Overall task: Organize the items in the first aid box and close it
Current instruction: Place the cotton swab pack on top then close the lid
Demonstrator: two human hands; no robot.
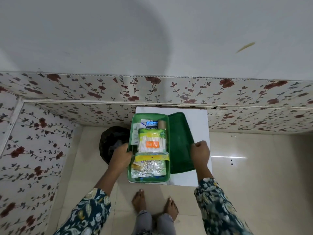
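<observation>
A green first aid box [131, 172] stands open on a small white table [201, 119]. Inside lie a pack of cotton swabs [151, 143], silver blister strips [152, 168], a tan tape roll [162, 125] and small cartons [135, 133]. The green lid [179, 143] lies flat to the right of the box. My left hand [121, 155] grips the box's left rim. On the lid's right edge my right hand [200, 152] is closed.
A dark round bin [110, 141] sits on the tiled floor left of the table. Floral wall panels rise behind and to the left. My bare feet [154, 204] stand just in front of the table.
</observation>
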